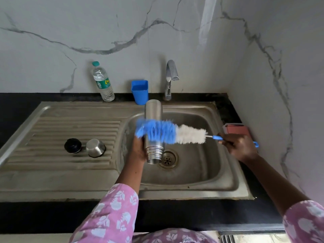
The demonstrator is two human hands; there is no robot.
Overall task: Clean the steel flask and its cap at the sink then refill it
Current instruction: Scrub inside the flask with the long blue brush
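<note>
Two hands, ribbed steel flask, fluffy blue-white bottle brush

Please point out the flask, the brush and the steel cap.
flask (152, 111): head view, bare steel body above the brush.
brush (191, 136): head view, white bristles.
cap (95, 148): head view, its steel side.

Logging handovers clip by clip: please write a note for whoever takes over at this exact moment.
Left hand grips the steel flask near its threaded mouth, over the sink basin.
Right hand holds the bottle brush by its blue handle, bristles across the flask's outside.
Black stopper and steel cap lie on the drainboard.
Done: flask opened, scrubbing under way.
Left: probably cap and stopper, rinse, refill, close. No water visible at the tap.
</note>
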